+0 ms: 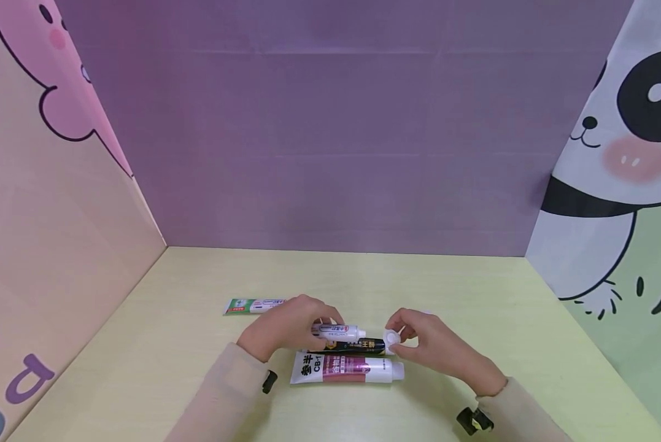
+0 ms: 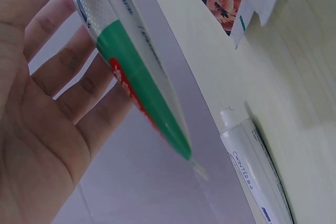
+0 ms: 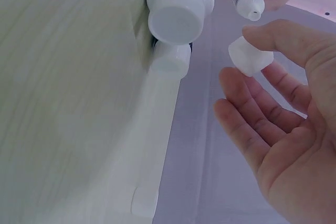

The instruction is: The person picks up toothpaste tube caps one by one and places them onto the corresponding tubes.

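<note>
My left hand (image 1: 294,328) grips a small white toothpaste tube (image 1: 338,333), its bare nozzle pointing right. Its green and red tail (image 2: 139,85) shows in the left wrist view. My right hand (image 1: 437,344) pinches a white cap (image 3: 251,56) between thumb and fingers, apart from that nozzle. Beneath the hands, a black toothpaste tube (image 1: 358,346) lies on the table, and nearer me is a large white and pink toothpaste tube (image 1: 344,369). A green and white tube (image 1: 255,306) lies behind my left hand, which hides part of it.
The pale wooden table (image 1: 197,368) meets a purple back wall (image 1: 341,141) and printed side walls. A white tube with lettering (image 2: 254,166) lies on the table in the left wrist view. Another white cap (image 3: 144,201) shows low in the right wrist view.
</note>
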Demonstrator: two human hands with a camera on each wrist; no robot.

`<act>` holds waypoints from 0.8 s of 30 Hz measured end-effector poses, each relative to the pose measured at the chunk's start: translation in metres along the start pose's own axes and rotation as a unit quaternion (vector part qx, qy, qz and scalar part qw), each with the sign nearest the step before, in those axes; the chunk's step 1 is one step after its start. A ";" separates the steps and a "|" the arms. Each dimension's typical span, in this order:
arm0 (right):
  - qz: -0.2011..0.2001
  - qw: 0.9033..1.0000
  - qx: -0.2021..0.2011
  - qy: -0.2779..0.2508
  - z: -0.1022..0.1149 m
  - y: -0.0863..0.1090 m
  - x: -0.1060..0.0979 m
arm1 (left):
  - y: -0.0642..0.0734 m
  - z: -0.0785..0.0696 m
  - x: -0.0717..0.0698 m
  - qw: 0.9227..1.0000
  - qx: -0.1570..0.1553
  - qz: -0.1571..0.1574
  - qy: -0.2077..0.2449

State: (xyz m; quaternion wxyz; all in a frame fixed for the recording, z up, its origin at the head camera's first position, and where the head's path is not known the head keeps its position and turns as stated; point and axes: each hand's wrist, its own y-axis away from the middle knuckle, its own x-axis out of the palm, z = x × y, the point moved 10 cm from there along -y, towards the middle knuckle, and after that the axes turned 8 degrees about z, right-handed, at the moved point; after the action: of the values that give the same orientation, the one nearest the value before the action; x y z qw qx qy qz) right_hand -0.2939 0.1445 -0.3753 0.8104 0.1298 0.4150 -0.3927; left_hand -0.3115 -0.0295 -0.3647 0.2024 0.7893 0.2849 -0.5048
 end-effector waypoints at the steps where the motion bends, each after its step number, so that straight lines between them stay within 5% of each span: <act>1: 0.000 1.000 -0.004 -0.002 0.001 0.000 0.000 | 0.000 -0.001 0.000 1.000 0.000 0.000 0.000; 15: -0.008 1.000 -0.003 -0.002 0.005 -0.004 0.003 | -0.007 -0.010 0.003 1.000 0.024 0.003 0.003; 24: -0.007 0.999 -0.039 -0.017 0.012 -0.005 0.005 | -0.010 -0.015 0.005 1.000 0.026 0.009 0.010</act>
State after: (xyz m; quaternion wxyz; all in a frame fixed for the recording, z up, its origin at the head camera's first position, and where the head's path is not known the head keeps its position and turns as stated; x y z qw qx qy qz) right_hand -0.2891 0.1322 -0.3715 0.8193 0.0883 0.4167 -0.3837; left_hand -0.3062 -0.0118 -0.3634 0.1837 0.8015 0.2671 -0.5026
